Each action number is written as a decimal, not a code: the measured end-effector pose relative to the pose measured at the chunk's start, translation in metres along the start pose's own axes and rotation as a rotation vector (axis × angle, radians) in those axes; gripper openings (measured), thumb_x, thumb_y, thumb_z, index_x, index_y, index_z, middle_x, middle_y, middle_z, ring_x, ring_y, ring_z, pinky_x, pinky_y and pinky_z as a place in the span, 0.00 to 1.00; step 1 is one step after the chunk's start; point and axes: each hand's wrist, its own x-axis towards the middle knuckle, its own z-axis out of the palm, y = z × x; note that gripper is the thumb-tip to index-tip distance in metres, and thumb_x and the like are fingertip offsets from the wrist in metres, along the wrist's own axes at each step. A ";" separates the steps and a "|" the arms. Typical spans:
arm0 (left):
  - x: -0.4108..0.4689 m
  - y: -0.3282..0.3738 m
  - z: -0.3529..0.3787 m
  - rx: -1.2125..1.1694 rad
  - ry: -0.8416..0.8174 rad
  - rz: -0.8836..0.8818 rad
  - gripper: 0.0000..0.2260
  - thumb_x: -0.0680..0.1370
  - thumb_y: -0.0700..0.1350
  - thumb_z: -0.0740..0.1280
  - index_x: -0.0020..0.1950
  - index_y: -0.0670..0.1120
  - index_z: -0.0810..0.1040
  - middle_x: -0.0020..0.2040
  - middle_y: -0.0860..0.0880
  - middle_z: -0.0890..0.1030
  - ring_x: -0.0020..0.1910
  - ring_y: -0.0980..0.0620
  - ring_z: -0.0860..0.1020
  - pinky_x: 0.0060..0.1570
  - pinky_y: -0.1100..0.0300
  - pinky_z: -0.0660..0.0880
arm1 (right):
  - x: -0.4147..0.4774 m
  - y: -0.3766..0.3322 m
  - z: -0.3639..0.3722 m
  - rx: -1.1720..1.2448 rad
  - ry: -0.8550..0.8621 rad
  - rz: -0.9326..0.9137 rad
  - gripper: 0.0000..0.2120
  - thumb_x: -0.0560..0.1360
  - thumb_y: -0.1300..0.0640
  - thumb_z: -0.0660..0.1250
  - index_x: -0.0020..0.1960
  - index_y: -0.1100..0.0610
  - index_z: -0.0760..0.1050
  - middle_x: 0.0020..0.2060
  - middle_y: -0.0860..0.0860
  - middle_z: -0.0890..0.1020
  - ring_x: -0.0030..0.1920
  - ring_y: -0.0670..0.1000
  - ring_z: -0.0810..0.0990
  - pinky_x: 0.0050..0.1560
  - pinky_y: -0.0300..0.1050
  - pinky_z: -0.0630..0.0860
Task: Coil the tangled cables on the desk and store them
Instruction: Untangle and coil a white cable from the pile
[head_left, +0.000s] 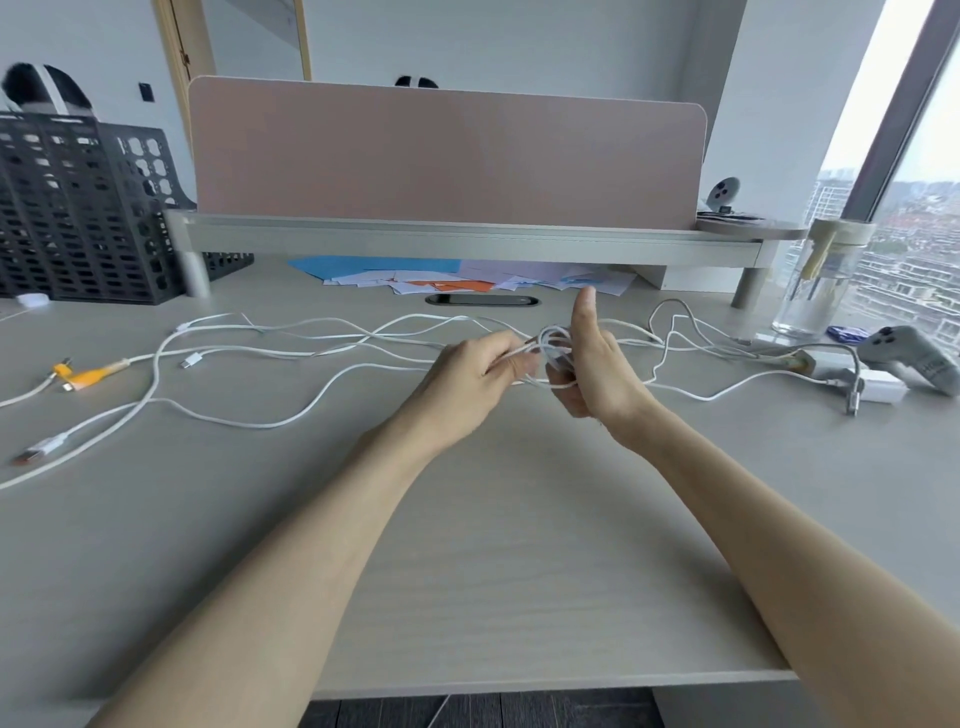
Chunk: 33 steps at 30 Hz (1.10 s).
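Observation:
Several white cables (291, 353) lie tangled across the grey desk (493, 571). A small coil of white cable (555, 347) is looped around the fingers of my right hand (592, 364), whose thumb points up. My left hand (478, 369) pinches the cable strand just left of the coil. A cable with orange and yellow plugs (88, 375) lies at the far left. A white USB plug (39, 449) rests near the left edge.
A monitor riser (467, 241) spans the back with coloured papers (467, 278) under it. Black mesh baskets (78, 208) stand at the back left. At the right are a glass jar (821, 280), a white charger (880, 387) and a grey handheld device (914, 358).

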 end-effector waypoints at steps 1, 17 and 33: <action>0.000 -0.001 -0.001 0.034 0.058 0.009 0.11 0.80 0.50 0.64 0.39 0.49 0.73 0.30 0.50 0.70 0.33 0.49 0.66 0.32 0.59 0.63 | -0.001 0.000 0.001 0.007 -0.050 0.018 0.32 0.81 0.33 0.39 0.29 0.52 0.59 0.21 0.47 0.61 0.22 0.48 0.56 0.25 0.38 0.54; -0.004 0.008 0.001 0.100 0.296 0.177 0.07 0.80 0.43 0.64 0.48 0.47 0.81 0.33 0.51 0.80 0.31 0.56 0.76 0.36 0.62 0.71 | -0.005 -0.002 -0.002 0.065 -0.547 0.157 0.34 0.70 0.24 0.43 0.36 0.54 0.66 0.29 0.49 0.57 0.28 0.49 0.52 0.28 0.40 0.51; -0.002 0.021 -0.013 -0.486 -0.049 -0.153 0.13 0.81 0.49 0.63 0.41 0.46 0.80 0.35 0.45 0.70 0.33 0.52 0.65 0.36 0.59 0.62 | -0.010 -0.002 -0.001 0.048 -0.579 0.115 0.19 0.75 0.40 0.63 0.31 0.49 0.66 0.29 0.49 0.54 0.28 0.48 0.51 0.26 0.40 0.50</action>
